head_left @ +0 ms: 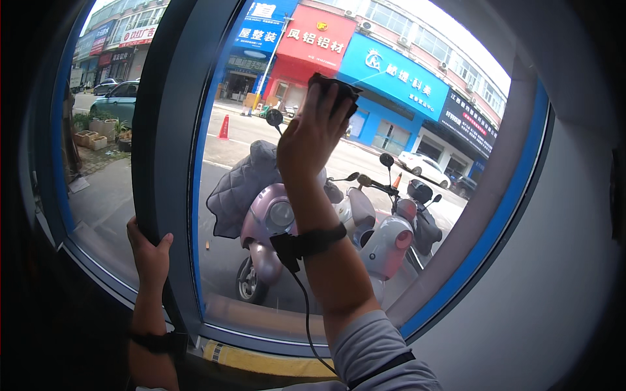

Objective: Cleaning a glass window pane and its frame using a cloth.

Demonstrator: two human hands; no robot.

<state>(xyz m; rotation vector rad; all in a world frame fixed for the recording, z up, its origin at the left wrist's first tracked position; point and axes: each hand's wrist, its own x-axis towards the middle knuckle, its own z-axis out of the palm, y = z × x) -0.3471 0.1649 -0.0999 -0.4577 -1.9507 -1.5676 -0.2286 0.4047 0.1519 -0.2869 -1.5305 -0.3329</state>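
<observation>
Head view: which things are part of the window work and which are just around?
In use:
- right hand pressing a dark cloth on the window pane
- left hand gripping the dark window frame post

Just around, outside the glass:
- pink scooter under a quilted cover
- grey scooter
- orange traffic cone
- parked green car

Head view, close, facing window [261, 313]

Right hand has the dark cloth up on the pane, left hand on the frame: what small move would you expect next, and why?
Probably a short wipe downward. The right hand presses the cloth flat on the glass near the top of the pane, so most of the pane lies below it. The left hand grips the frame post, steadying the body, so it likely need not move.
</observation>
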